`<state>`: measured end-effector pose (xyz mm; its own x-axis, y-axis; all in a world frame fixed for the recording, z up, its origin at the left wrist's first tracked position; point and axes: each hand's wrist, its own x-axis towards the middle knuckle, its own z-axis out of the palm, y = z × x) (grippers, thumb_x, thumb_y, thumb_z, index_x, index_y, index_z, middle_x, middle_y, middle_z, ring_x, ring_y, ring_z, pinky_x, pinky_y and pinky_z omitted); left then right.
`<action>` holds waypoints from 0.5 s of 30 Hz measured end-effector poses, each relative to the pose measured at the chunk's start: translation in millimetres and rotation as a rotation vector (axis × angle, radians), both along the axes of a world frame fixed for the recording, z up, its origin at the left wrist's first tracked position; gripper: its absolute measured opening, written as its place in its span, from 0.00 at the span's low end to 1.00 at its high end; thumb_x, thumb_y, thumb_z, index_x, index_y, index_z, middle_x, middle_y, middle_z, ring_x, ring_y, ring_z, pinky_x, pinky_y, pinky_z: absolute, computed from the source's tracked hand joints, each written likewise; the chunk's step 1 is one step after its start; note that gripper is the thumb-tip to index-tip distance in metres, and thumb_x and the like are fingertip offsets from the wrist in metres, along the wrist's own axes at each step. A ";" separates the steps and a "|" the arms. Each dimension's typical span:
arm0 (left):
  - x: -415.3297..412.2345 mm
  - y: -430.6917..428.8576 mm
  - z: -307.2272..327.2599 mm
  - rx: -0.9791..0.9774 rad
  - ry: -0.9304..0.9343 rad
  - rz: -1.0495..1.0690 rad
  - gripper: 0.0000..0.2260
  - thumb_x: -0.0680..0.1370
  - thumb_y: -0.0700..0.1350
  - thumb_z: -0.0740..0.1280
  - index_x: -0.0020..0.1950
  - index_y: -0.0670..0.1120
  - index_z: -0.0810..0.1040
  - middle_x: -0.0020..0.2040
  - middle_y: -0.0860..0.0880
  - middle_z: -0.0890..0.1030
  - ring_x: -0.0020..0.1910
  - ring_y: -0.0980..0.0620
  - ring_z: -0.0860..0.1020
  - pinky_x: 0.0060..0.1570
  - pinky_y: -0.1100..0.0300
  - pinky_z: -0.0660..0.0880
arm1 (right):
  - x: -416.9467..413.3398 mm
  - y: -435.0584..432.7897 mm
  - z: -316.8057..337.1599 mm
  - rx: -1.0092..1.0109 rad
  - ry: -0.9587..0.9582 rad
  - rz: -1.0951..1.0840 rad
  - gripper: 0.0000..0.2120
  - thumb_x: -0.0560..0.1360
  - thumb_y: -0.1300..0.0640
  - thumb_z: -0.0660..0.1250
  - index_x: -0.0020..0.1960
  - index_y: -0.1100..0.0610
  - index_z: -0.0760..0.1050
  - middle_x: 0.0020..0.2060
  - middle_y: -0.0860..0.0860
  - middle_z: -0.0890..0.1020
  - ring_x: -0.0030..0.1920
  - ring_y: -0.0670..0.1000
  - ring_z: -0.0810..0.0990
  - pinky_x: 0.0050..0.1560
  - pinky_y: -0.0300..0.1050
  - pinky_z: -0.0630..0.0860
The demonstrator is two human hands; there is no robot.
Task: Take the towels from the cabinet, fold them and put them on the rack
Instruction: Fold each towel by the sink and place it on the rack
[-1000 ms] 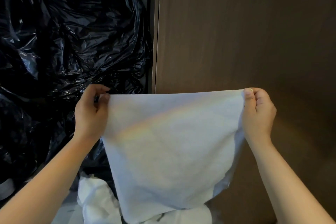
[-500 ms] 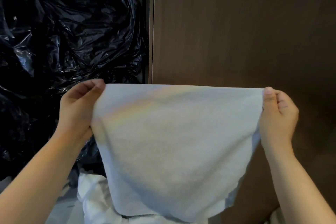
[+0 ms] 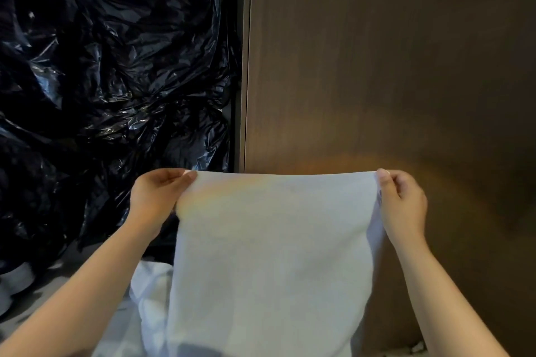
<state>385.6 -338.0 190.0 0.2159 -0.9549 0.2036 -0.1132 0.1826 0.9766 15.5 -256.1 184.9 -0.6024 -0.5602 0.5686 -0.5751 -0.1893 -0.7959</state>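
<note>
A white towel (image 3: 272, 255) hangs stretched between both hands in front of a brown cabinet door (image 3: 377, 66). The left hand (image 3: 158, 197) pinches its upper left corner between thumb and curled fingers; the right hand (image 3: 401, 201) pinches the upper right corner likewise. More white cloth (image 3: 150, 298), possibly other towels, lies below beside black plastic bags (image 3: 110, 66).

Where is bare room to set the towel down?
A grey strip between the black bags and the white pile, low left. Bags crowd the left; the brown panel closes the right; the held towel hides the middle.
</note>
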 end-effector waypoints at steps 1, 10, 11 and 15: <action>2.7 1.0 0.3 0.067 0.046 -0.076 0.04 0.72 0.47 0.76 0.40 0.47 0.85 0.41 0.43 0.85 0.39 0.44 0.78 0.46 0.49 0.77 | 2.1 0.4 -0.8 -0.003 0.000 -0.004 0.10 0.81 0.47 0.61 0.51 0.52 0.76 0.41 0.42 0.78 0.44 0.44 0.78 0.41 0.35 0.71; -9.6 31.9 11.9 -0.221 -0.375 0.168 0.08 0.81 0.50 0.63 0.46 0.47 0.73 0.36 0.43 0.78 0.32 0.56 0.73 0.33 0.59 0.68 | 20.8 13.0 10.3 -0.089 0.106 -0.085 0.10 0.80 0.42 0.59 0.50 0.47 0.74 0.38 0.38 0.76 0.43 0.33 0.76 0.35 0.33 0.69; -13.8 37.5 17.3 -0.281 -0.392 0.180 0.07 0.81 0.49 0.61 0.46 0.47 0.72 0.34 0.42 0.77 0.31 0.57 0.72 0.32 0.60 0.66 | 24.3 14.6 14.2 -0.103 0.108 -0.087 0.10 0.80 0.42 0.59 0.50 0.47 0.74 0.37 0.37 0.76 0.42 0.32 0.76 0.35 0.31 0.68; -30.2 55.7 37.0 -0.376 -0.306 0.180 0.06 0.81 0.47 0.61 0.45 0.48 0.72 0.29 0.46 0.71 0.28 0.62 0.70 0.28 0.70 0.66 | 34.0 21.2 25.8 -0.180 0.047 -0.078 0.09 0.81 0.45 0.60 0.49 0.49 0.75 0.36 0.37 0.76 0.41 0.33 0.76 0.35 0.28 0.67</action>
<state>355.4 -282.3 227.0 0.2472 -0.7569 0.6049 -0.4455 0.4656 0.7647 49.5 -234.8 210.8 -0.6106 -0.4002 0.6834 -0.6289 -0.2794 -0.7255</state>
